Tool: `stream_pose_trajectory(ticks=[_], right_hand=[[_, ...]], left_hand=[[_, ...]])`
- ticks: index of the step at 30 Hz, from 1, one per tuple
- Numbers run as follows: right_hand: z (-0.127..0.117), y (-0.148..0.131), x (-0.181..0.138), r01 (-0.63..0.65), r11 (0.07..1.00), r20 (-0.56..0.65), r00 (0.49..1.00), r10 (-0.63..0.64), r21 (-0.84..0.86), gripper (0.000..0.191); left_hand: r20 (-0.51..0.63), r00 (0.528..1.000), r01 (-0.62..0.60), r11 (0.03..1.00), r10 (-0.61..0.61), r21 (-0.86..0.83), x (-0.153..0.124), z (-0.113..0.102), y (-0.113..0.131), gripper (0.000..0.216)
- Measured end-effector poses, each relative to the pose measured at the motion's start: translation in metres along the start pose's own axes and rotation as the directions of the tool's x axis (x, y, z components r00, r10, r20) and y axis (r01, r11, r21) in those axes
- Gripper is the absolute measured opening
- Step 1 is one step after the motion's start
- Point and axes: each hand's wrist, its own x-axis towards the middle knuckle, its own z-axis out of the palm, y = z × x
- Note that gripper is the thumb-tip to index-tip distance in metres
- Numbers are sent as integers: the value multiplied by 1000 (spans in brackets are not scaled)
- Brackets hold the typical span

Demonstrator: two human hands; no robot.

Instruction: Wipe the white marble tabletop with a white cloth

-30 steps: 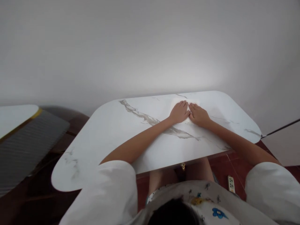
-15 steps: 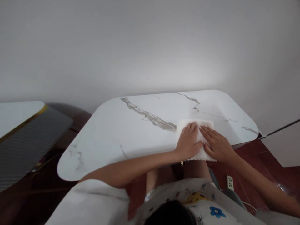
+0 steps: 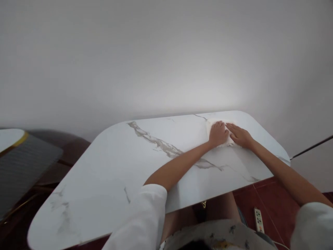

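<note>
A white cloth [image 3: 225, 141] lies spread on a white marble-patterned tabletop [image 3: 104, 166], toward its far right side. My left hand [image 3: 218, 133] presses down on the left part of the cloth, fingers stretched out and close together. Just to its right, my right hand [image 3: 239, 134] rests flat on the cloth with its fingers extended, thumb toward the left hand. Both palms cover much of the cloth, so only its edges and a strip between the hands show.
A pale wall [image 3: 166, 59] runs right behind the table. On the left stands another piece with a white top, gold edge and grey ribbed side [image 3: 23, 173]. A power strip [image 3: 258, 220] with a cable lies on the red tiled floor [image 3: 275, 205] at lower right.
Both hands have pushed the cloth away from the table's near edge toward the far edge, by the wall. My arms are stretched farther forward, and the camera view has shifted slightly.
</note>
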Motion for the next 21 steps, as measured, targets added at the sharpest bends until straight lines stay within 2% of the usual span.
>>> stream_pose_trajectory(ticks=[6, 11, 13, 16, 21], right_hand=[[20, 23, 81, -10, 1000, 38, 999, 11, -18, 52], [24, 45, 108, -97, 995, 54, 994, 98, -29, 52], [22, 54, 104, -139, 990, 59, 988, 140, -32, 52], [16, 65, 81, -179, 982, 49, 982, 182, -50, 51], [-2, 56, 11, -226, 968, 7, 974, 228, -104, 51]], left_hand=[[-49, 999, 24, 993, -18, 119, 55, 9, -48, 32], [-16, 1000, -8, 992, 10, 128, 96, 21, -59, 30], [-8, 999, -36, 991, 37, 125, 104, 27, -52, 31], [-6, 996, -87, 990, 89, 113, 105, 38, -33, 33], [14, 980, -198, 976, 198, 86, 73, 44, 14, 37]])
